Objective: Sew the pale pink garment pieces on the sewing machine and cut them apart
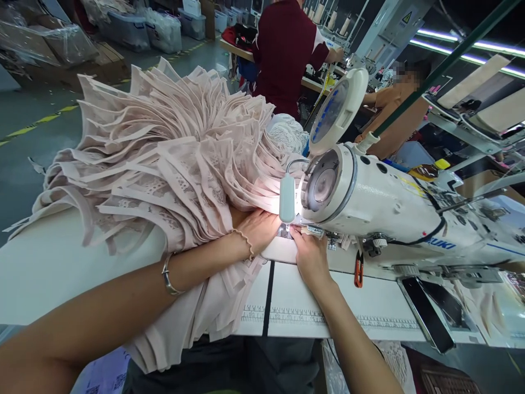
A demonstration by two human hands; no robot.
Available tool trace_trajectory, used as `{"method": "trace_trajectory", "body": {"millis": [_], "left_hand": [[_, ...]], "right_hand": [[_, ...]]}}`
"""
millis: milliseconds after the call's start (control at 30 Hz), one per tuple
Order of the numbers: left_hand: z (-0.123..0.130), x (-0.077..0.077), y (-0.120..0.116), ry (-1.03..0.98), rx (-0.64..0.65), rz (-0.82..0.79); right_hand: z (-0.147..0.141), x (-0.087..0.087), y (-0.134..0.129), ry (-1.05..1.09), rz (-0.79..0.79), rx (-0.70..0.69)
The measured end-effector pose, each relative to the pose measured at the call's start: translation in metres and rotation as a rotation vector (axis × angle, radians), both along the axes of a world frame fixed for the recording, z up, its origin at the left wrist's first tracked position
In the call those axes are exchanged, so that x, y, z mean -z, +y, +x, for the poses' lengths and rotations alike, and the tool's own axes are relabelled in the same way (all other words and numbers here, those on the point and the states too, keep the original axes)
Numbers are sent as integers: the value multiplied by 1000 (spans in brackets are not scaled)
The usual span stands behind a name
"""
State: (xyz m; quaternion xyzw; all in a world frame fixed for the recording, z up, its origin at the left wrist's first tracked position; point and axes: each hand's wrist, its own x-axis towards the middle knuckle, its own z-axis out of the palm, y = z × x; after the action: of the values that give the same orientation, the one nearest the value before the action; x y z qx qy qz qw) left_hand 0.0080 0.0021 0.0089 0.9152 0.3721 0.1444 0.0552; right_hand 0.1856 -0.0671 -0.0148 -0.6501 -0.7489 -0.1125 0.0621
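Note pale pink lace fabric [192, 142] heaped left of sewing machine [369, 186], leading in toward its lit end. See left hand [260, 230] laid against it with fingers extended, right hand [312, 254] half-curled by presser foot [284, 231]; cannot tell grip of either. Probably best to feed edges flat, keeping skin clear. Behind, log plastic bin [128, 32] with contents unreadable, and bottle [424, 172] of amber liquid.
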Motion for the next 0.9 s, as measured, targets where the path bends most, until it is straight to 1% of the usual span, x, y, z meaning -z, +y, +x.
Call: {"method": "trace_trajectory", "body": {"millis": [133,233,367,433,700,900], "left_hand": [[-2,-2,-4,-13,-28,71],[-2,-4,-7,4,-36,116],[0,-3,-5,46,-68,92],[2,-1,-4,64,-76,70],[3,0,-4,115,-77,72],[3,1,-3,86,-62,70]], "right_hand": [[-5,-5,0,-65,-46,25],[-6,-4,0,-116,-50,17],[-7,0,0,-155,-29,20],[-7,-1,0,-154,-46,26],[-11,-12,-1,-160,-166,69],[-13,-14,-1,-131,-170,79]]}}
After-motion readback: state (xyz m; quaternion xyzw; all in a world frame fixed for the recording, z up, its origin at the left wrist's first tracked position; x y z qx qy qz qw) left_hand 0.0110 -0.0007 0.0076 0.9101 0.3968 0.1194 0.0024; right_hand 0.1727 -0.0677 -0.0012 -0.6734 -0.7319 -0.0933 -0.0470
